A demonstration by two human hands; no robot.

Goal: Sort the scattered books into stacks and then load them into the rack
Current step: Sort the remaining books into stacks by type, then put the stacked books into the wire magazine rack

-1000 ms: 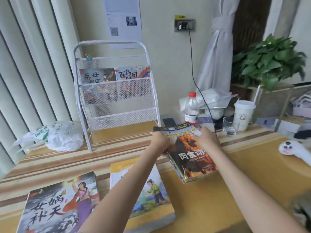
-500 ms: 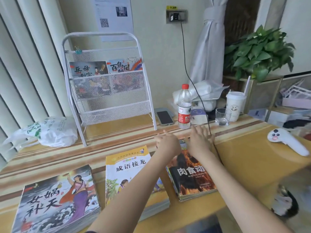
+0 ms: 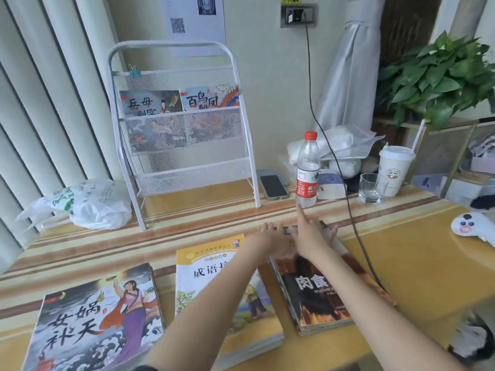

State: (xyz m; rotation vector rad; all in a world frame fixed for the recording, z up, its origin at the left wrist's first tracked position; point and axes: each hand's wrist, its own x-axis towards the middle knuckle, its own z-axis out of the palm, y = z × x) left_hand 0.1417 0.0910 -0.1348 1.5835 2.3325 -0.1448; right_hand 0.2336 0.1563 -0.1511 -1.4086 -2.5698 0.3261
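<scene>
With both my hands stretched over the far end of the dark-covered stack (image 3: pixel 318 298), I'm squaring it off: left hand (image 3: pixel 270 241) and right hand (image 3: pixel 310 236) lie side by side, fingers straight and spread, holding nothing, palms apparently resting on the top cover. That pile sits rightmost of three on the table (image 3: pixel 417 263); the yellow stack (image 3: pixel 214 266) is just beside it and the grey stack (image 3: pixel 93 319) furthest left. Sorting looks about finished to me. Loading is the open job: the white rack (image 3: pixel 176 135) stands well behind, two books (image 3: pixel 176 103) showing in its upper pocket, lower pocket apparently free. Next I'd need to curl fingers under one pile's edges and lift it level, minding the water bottle (image 3: pixel 307 170) near my right fingertips.
</scene>
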